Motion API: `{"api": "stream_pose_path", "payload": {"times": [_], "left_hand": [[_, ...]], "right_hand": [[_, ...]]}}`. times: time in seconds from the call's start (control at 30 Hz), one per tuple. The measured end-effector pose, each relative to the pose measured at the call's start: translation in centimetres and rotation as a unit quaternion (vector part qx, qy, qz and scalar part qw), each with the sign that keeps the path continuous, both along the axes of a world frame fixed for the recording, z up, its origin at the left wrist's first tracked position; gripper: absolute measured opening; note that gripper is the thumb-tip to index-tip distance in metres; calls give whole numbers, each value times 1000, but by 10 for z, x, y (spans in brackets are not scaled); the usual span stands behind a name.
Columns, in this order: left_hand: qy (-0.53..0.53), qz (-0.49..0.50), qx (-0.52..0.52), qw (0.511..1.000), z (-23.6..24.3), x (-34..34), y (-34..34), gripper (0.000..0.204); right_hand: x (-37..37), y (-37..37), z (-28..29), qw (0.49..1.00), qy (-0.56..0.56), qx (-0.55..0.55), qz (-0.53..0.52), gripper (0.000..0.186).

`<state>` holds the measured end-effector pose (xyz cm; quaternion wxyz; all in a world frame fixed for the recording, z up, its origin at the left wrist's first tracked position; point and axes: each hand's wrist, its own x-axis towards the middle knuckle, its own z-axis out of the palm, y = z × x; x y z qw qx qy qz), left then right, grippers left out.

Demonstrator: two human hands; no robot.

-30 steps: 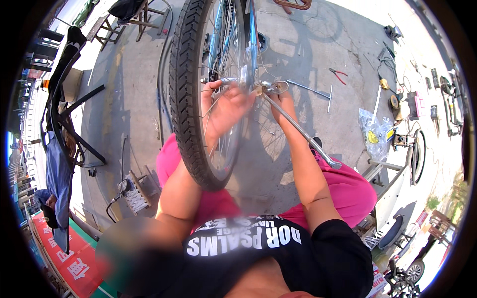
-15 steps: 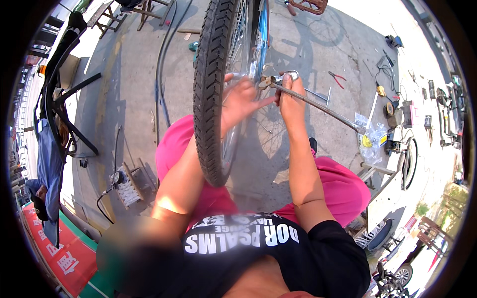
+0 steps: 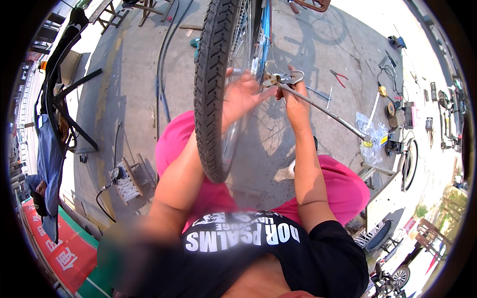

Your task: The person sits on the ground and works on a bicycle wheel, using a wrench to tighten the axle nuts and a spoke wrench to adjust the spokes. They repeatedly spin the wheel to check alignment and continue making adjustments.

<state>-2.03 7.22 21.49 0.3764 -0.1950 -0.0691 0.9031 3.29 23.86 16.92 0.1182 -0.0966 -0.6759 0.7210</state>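
Observation:
A bicycle wheel with a knobby black tyre (image 3: 211,94) stands upright before me, beside a blue frame tube (image 3: 263,39). My left forearm passes behind the tyre. My left hand (image 3: 241,102) is beside the spokes with its fingers apart, one digit stretched toward the axle area. On the other side, my right hand (image 3: 297,102) is closed at the wheel's hub, below a silver hook-shaped metal part (image 3: 296,76); what its fingers grip is partly hidden. A long metal rod (image 3: 328,111) slants down to the right from a rusty bracket (image 3: 271,81) there.
Red-handled pliers (image 3: 339,78) lie on the concrete to the right, with a clear plastic bag (image 3: 370,136) and power tools farther over. A pump with a gauge (image 3: 118,174) is at the left, by a small woven stool (image 3: 130,187). Hoses (image 3: 161,69) run along the floor.
My right hand has slid down and slightly right, uncovering more of the silver hook-shaped part. My left hand stays beside the spokes, its fingers less blurred.

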Motion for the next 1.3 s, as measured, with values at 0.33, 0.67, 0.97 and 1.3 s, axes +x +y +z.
{"api": "stream_pose_path", "payload": {"times": [0.33,0.67,0.97,1.3], "left_hand": [[-14,-6,12,1000,-4,0,-1,19],[-29,-22,11,999,1,-1,-2,20],[-37,-33,-26,998,3,-1,-5,20],[15,-38,-23,999,-4,-1,-7,21]], "right_hand": [[-4,18,-31,993,-17,-111,32,45],[-34,15,-105,991,43,-62,110,29],[-42,23,-103,950,115,273,101,19],[-44,14,-105,971,-22,-210,116,11]]}}
